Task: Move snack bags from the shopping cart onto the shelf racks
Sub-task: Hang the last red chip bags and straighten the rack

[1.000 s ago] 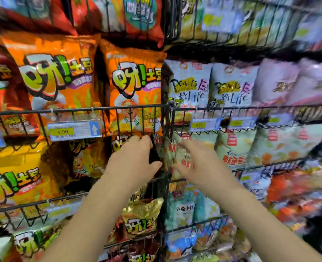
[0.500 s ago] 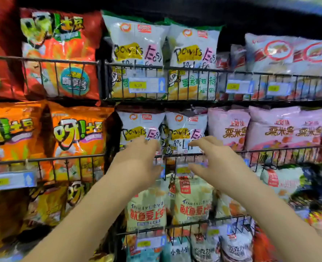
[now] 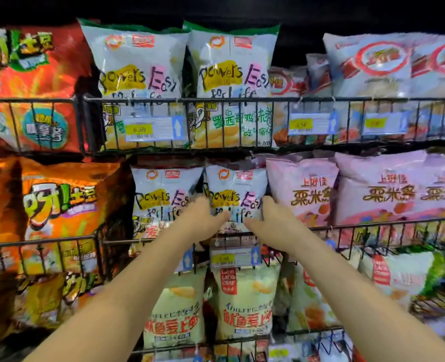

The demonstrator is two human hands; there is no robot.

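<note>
A white snack bag (image 3: 235,189) with "Powers Easy for Life" lettering stands in the middle wire rack (image 3: 372,227), second from the left of its section. My left hand (image 3: 203,218) presses against its lower left side and my right hand (image 3: 271,220) grips its lower right side. Both hands hold the bag just above the rack's front rail. A matching white bag (image 3: 164,194) stands to its left. The shopping cart is not in view.
Pink bags (image 3: 302,189) fill the rack to the right. Orange bags (image 3: 59,205) sit to the left. The upper rack (image 3: 216,100) carries two more white bags. Pale green bags (image 3: 244,304) hang in the rack below. Price tags (image 3: 231,257) clip onto the rails.
The view has tilted up from the lower racks. Both hands rose from the rack rail and closed on the sides of the white bag in the middle rack.
</note>
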